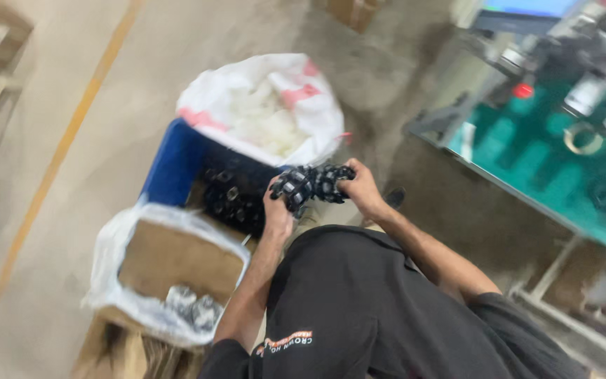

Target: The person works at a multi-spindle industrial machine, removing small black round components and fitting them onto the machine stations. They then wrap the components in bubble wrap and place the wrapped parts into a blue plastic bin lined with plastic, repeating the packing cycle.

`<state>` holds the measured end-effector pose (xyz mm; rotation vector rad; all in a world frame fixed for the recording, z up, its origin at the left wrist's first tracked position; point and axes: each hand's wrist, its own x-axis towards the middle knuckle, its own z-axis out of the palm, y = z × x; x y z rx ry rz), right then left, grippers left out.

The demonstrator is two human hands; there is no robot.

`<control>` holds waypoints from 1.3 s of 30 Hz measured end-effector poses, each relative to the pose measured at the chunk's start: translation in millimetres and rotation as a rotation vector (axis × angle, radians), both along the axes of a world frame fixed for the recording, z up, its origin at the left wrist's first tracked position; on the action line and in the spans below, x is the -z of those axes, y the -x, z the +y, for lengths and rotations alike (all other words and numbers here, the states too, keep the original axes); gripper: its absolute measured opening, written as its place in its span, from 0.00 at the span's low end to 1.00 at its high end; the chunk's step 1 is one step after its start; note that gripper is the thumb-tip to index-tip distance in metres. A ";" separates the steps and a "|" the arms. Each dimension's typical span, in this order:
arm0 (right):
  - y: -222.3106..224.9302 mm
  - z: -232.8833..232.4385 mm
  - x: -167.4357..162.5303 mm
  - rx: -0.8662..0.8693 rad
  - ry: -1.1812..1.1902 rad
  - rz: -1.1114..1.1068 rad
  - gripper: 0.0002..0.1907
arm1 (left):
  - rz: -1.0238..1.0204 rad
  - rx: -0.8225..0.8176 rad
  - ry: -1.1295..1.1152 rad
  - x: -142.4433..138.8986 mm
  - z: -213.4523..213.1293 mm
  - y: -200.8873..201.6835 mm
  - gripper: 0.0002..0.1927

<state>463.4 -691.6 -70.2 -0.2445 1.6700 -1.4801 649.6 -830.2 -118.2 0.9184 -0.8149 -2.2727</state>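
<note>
Both my hands hold one clump of small black ring-shaped parts above my lap. My left hand grips the clump's left end, and my right hand grips its right end. Directly beyond my hands stands a blue crate with several more of the same black parts inside. My dark-clothed torso and knee fill the bottom middle of the view. The picture is blurred by motion.
A white sack of pale pieces leans on the crate's far side. A plastic-lined cardboard box with shiny parts sits at lower left. A green machine table stands at right. A yellow line crosses the concrete floor.
</note>
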 end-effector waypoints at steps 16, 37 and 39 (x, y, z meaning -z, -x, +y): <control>237.1 451.9 18.4 0.996 -0.148 -0.242 0.20 | -0.550 0.753 -0.292 24.8 319.4 396.7 0.18; 417.8 569.3 19.2 0.380 -0.938 0.590 0.30 | -0.701 1.128 1.381 8.2 535.3 645.6 0.34; 430.9 582.5 26.5 0.199 -0.867 0.696 0.30 | -0.657 1.092 1.272 13.2 530.9 647.0 0.39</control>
